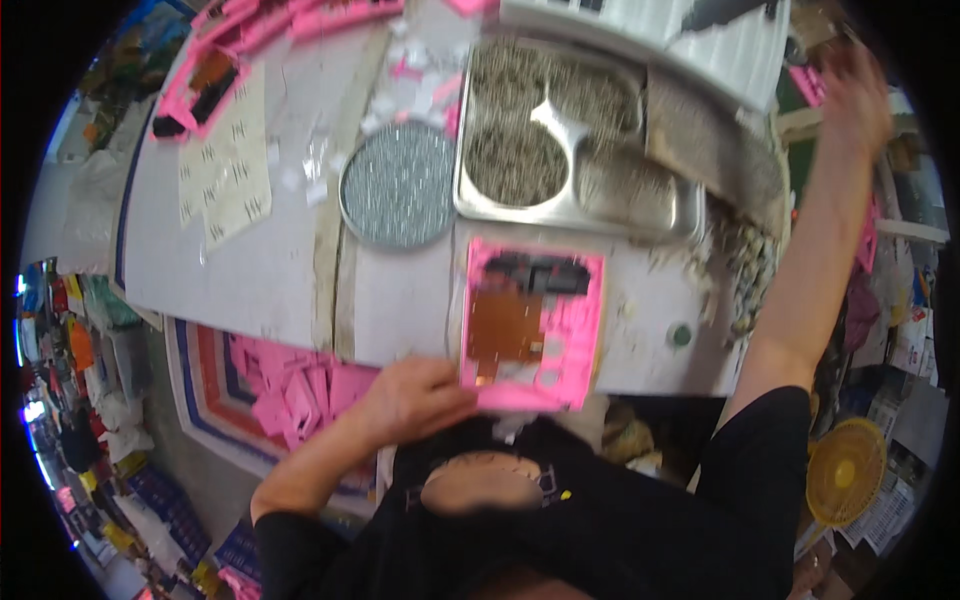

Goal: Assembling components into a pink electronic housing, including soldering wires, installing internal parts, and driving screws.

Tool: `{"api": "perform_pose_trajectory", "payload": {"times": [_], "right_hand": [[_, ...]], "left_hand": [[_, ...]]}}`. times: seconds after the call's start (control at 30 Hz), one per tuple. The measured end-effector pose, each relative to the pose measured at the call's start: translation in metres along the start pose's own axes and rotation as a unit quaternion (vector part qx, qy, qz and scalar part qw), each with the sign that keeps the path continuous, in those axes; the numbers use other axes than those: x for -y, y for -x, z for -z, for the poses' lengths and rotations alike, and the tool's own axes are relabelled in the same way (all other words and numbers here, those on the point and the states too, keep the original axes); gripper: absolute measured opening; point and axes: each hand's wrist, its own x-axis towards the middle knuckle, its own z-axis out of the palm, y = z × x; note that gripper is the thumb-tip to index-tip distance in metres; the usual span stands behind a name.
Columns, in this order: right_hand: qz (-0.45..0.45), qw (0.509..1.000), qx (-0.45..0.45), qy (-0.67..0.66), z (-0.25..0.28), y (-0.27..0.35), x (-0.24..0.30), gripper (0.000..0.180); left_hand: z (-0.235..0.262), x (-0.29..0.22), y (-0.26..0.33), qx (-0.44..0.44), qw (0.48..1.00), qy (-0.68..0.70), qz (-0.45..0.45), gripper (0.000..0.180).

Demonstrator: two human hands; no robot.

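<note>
A pink plastic housing [583, 345] lies at the table's near edge, fitted with a brown circuit board [505, 328] and a black part [537, 274] across its far end. My left hand [420, 398] is closed on its near left corner, fingers curled at the edge. Far off to the right, my right hand [855, 95] reaches out past the table; motion smears its fingers, so whatever they may hold does not show. Just beyond the housing stands a metal tray [480, 207] with several compartments of small screws or pins. Left of it sits a round grey dish [398, 185] of small shiny metal pieces.
More pink housings [300, 20] line the far left edge, near paper sheets [228, 175] with handwriting. A box of pink parts [290, 390] stands below the table at left. A white ribbed panel [640, 35] is at the back. A yellow fan [846, 472] stands at lower right.
</note>
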Motion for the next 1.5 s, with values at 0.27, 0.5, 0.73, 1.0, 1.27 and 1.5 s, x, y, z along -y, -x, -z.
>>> {"api": "perform_pose_trajectory", "payload": {"times": [0.27, 0.5, 0.73, 1.0, 1.27, 1.5], "right_hand": [[-0.070, 0.834, 0.470, 0.281, 0.014, 0.379, 0.078, 0.023], [0.082, 0.796, 0.478, 0.362, 0.008, 0.391, 0.080, 0.029], [0.097, 0.818, 0.489, 0.286, 0.024, 0.390, 0.058, 0.029], [0.091, 0.804, 0.530, 0.252, 0.022, 0.364, 0.067, 0.028], [0.104, 0.667, 0.389, 0.628, 0.091, 0.291, 0.028, 0.014], [0.090, 0.746, 0.378, 0.541, 0.085, 0.282, 0.051, 0.014]], "left_hand": [[0.000, 0.002, 0.000, 0.009, 1.000, 0.024, 0.005, 0.019], [-0.003, 0.002, -0.002, -0.014, 1.000, 0.025, -0.011, 0.023], [-0.001, 0.000, -0.002, -0.010, 0.999, 0.027, -0.014, 0.021], [-0.001, -0.002, -0.004, 0.006, 1.000, 0.009, -0.012, 0.022], [0.026, -0.015, -0.031, 0.109, 0.994, 0.014, -0.004, 0.022], [0.033, -0.010, -0.177, 0.019, 0.987, -0.114, -0.114, 0.010]]}}
